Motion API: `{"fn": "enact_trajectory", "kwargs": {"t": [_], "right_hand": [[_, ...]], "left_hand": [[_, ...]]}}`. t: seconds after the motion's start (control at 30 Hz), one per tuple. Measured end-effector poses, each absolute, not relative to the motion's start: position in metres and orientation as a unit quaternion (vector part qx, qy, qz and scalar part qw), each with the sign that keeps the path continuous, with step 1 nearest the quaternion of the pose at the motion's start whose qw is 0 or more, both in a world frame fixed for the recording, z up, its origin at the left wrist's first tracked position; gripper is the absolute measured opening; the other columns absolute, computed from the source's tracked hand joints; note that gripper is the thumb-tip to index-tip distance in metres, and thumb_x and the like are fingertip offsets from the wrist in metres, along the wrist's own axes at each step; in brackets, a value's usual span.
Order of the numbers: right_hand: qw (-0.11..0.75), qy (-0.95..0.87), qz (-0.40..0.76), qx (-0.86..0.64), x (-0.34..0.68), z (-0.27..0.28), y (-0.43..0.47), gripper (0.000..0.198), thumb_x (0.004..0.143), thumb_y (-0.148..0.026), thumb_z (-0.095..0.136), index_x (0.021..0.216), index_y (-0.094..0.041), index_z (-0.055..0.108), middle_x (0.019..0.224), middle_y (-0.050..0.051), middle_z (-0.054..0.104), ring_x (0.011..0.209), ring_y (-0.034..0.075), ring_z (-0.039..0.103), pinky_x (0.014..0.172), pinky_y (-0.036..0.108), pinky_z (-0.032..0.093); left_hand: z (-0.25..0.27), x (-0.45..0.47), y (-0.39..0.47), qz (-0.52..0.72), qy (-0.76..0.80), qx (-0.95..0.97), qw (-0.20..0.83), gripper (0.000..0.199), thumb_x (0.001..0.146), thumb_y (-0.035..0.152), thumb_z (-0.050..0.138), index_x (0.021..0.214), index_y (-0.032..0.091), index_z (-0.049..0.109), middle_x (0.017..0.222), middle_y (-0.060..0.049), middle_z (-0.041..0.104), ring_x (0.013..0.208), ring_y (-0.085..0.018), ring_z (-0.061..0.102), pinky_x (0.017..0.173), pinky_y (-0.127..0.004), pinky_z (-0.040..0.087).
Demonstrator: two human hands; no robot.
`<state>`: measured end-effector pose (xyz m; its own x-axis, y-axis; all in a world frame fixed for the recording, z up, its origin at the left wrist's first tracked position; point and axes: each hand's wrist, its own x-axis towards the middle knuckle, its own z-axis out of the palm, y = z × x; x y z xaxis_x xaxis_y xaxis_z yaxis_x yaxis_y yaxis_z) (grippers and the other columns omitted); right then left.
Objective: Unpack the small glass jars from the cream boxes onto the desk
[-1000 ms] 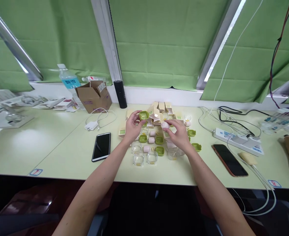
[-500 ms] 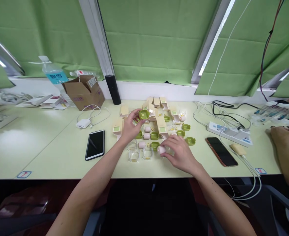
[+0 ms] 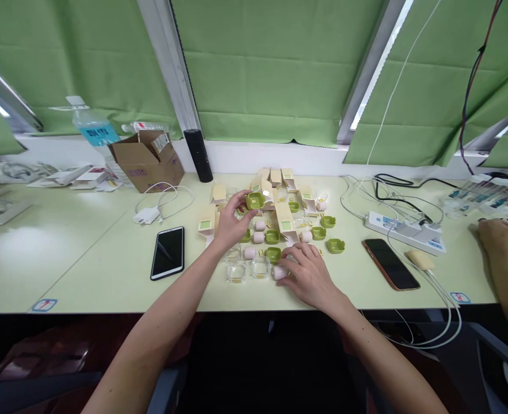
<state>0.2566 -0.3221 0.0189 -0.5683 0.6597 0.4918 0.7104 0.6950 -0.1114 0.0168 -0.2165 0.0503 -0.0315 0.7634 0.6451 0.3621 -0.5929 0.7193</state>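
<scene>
My left hand [image 3: 233, 221] pinches a small green square cup [image 3: 255, 200], raised above the other pieces with its hollow side showing. Low over the table's front part, my right hand [image 3: 308, 273] has thumb and fingers closed on a short pale pink cylinder [image 3: 279, 272]. Just left of it stand two clear square containers, one nearer the front [image 3: 236, 272] and one beside it [image 3: 260, 268]. Another green cup [image 3: 273, 255] lies right behind the fingers. More pink cylinders [image 3: 249, 253], green cups [image 3: 335, 246] and cream paper boxes [image 3: 285, 218] are spread between and behind my hands.
At left lie a phone [image 3: 168, 253], a white charger [image 3: 146, 215] and a cardboard box [image 3: 148, 164]. A black cylinder [image 3: 198, 155] stands by the wall. To the right are another phone [image 3: 390, 264], a power strip [image 3: 404, 232], cables and another person's hand [image 3: 501, 236].
My right hand has moved down and slightly left with the pink cylinder, uncovering another cylinder behind it. My left hand keeps the green cup in almost the same place.
</scene>
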Motion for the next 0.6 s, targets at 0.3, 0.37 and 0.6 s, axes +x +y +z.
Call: {"fn": "enact_trajectory", "kwargs": {"t": [0.3, 0.37, 0.6], "right_hand": [[0.262, -0.882, -0.024, -0.391, 0.258, 0.019, -0.325, 0.053, 0.073, -0.034, 0.094, 0.119, -0.024, 0.07, 0.121, 0.011, 0.071, 0.113, 0.035, 0.059, 0.088, 0.051, 0.05], [0.276, -0.878, -0.009, -0.39, 0.26, 0.019, -0.326, 0.058, 0.072, -0.037, 0.094, 0.123, -0.024, 0.069, 0.122, 0.012, 0.071, 0.114, 0.036, 0.059, 0.09, 0.052, 0.051], [0.487, -0.763, 0.11, -0.411, 0.288, 0.041, -0.295, 0.036, 0.093, -0.046, 0.072, 0.123, -0.028, 0.069, 0.119, 0.009, 0.073, 0.114, 0.031, 0.063, 0.095, 0.052, 0.053]], "left_hand": [[0.051, 0.017, -0.22, 0.574, 0.423, 0.68, 0.174, 0.042, 0.086, 0.029, 0.072, 0.127, 0.022, 0.065, 0.11, -0.006, 0.072, 0.085, -0.018, 0.064, 0.082, -0.034, 0.055], [0.051, 0.018, -0.22, 0.575, 0.424, 0.678, 0.173, 0.042, 0.086, 0.029, 0.073, 0.127, 0.022, 0.065, 0.11, -0.006, 0.072, 0.085, -0.017, 0.064, 0.082, -0.033, 0.055], [0.048, 0.019, -0.218, 0.576, 0.417, 0.681, 0.177, 0.043, 0.087, 0.03, 0.072, 0.128, 0.021, 0.064, 0.114, -0.007, 0.073, 0.086, -0.017, 0.063, 0.083, -0.033, 0.055]]}}
